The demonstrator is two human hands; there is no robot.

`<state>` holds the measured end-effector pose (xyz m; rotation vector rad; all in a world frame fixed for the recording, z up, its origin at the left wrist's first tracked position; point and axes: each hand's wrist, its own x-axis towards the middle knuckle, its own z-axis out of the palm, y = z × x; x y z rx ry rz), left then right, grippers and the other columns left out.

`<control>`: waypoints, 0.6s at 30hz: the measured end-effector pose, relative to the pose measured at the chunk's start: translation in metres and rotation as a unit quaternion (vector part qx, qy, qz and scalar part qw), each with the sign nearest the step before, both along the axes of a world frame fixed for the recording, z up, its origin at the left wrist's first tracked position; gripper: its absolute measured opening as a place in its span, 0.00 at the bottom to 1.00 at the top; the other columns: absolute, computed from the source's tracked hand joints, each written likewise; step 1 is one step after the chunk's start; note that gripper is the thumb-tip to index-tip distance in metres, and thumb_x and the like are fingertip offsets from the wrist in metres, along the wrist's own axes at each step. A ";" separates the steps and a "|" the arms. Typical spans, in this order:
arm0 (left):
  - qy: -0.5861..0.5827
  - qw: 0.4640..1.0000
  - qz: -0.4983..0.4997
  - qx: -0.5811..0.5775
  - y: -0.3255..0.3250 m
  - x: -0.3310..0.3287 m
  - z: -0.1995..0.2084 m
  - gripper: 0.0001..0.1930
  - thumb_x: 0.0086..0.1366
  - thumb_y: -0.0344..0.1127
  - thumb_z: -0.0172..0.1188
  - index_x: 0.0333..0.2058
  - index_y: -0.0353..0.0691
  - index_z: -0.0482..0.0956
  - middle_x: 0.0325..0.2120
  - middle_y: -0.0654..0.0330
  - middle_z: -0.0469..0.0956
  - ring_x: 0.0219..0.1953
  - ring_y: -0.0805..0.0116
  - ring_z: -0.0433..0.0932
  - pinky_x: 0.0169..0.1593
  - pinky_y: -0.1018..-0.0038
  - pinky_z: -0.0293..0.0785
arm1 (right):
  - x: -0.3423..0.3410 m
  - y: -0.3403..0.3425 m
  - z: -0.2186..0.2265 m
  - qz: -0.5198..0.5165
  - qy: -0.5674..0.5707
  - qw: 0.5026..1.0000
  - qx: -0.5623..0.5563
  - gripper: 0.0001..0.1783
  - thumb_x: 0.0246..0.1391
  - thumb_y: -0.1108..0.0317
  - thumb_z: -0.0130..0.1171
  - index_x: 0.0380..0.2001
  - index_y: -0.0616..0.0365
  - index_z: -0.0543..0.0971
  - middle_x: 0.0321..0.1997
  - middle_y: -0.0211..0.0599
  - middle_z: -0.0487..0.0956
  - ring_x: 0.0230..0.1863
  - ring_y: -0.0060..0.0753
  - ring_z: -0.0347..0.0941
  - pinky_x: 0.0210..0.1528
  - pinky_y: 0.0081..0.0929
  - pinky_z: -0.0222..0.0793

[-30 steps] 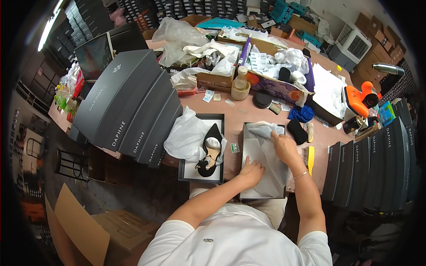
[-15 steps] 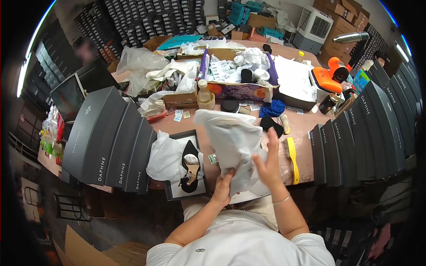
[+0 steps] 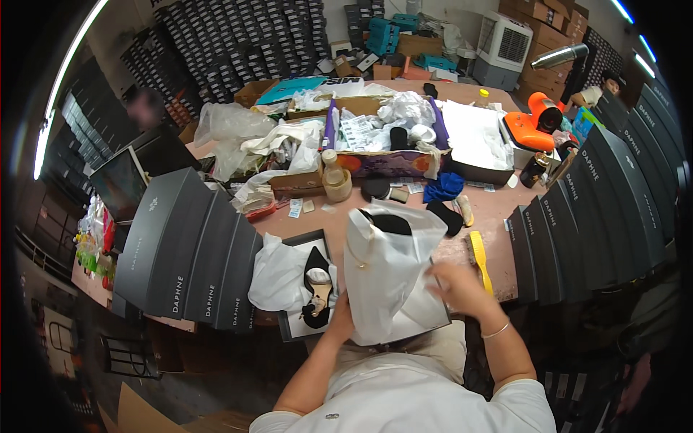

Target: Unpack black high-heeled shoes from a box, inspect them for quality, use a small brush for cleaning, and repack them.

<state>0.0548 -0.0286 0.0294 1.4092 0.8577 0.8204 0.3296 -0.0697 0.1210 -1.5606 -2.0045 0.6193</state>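
A white translucent bag (image 3: 379,289) stands upright in front of me, a black shoe (image 3: 391,223) partly showing through its upper end. Its lower left side is gripped by my left hand (image 3: 341,319), the fingers mostly hidden behind the bag. Beside the bag's right edge is my right hand (image 3: 462,290); its fingers bend toward the bag, but motion blur hides whether they grip it. To the left, an open grey shoebox (image 3: 289,333) holds a black slingback shoe (image 3: 317,307) with white stuffing in the toe. White tissue paper (image 3: 278,278) spills over the box's left side.
Grey shoeboxes stand in rows at left (image 3: 162,245) and right (image 3: 570,231). A yellow brush (image 3: 481,261), a blue cloth (image 3: 442,187) and a glue bottle (image 3: 336,180) lie or stand on the pink table (image 3: 325,220). Behind are a purple box (image 3: 382,163) and an orange device (image 3: 533,130). Another person (image 3: 595,92) is far right.
The bag has turned and come lower, so the black shoe now shows at its upper end. My right hand has gone from spread fingers to bent ones, slightly lower and farther right.
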 end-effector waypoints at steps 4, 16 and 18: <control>0.104 0.988 -0.038 0.112 0.006 -0.015 0.013 0.21 0.71 0.43 0.48 0.52 0.29 0.70 0.45 0.55 0.78 0.47 0.70 0.76 0.50 0.76 0.70 | 0.030 0.023 0.055 0.100 0.294 0.948 -0.063 0.32 0.51 0.59 0.66 0.56 0.60 0.70 0.49 0.39 0.78 0.54 0.32 0.71 0.55 0.28 0.65; 0.031 0.900 0.370 0.227 0.022 -0.048 0.078 0.21 0.71 0.47 0.45 0.41 0.31 0.75 0.40 0.52 0.76 0.46 0.60 0.74 0.52 0.63 0.69 | 0.086 -0.018 0.021 -0.228 0.443 0.866 0.029 0.13 0.53 0.69 0.63 0.41 0.63 0.78 0.39 0.33 0.79 0.39 0.20 0.75 0.41 0.18 0.72; 0.193 0.819 0.254 0.476 0.022 0.017 0.086 0.15 0.66 0.41 0.51 0.36 0.32 0.76 0.33 0.51 0.76 0.47 0.51 0.71 0.55 0.59 0.63 | 0.076 -0.016 0.010 -0.253 0.384 0.882 0.098 0.13 0.51 0.68 0.67 0.39 0.61 0.79 0.35 0.27 0.78 0.34 0.14 0.71 0.36 0.13 0.69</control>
